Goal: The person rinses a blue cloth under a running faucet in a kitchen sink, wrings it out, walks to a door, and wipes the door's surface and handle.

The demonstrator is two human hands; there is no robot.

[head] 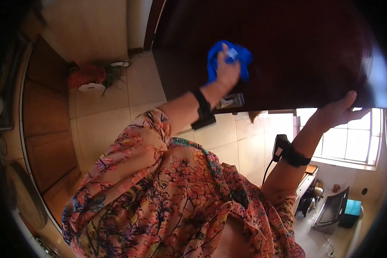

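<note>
My left hand (228,69) is closed on a bunched blue cloth (245,58) with a small pale patch, pressed to a large dark brown panel (293,54) that looks like a door. The hand is slightly blurred. Just below it, a metal fitting (233,100) sits at the panel's lower edge. Farther right, my right hand (340,109) rests at that same edge, thumb up and fingers partly hidden; whether it grips the edge is unclear. Each wrist wears a black strap with a device.
Pale floor tiles (100,116) show below the panel. Brown cupboard doors (51,129) stand at left, near a red bag (87,75) and green leaves (114,72). At right are a bright window (346,138), a counter with pots and a teal box (353,208).
</note>
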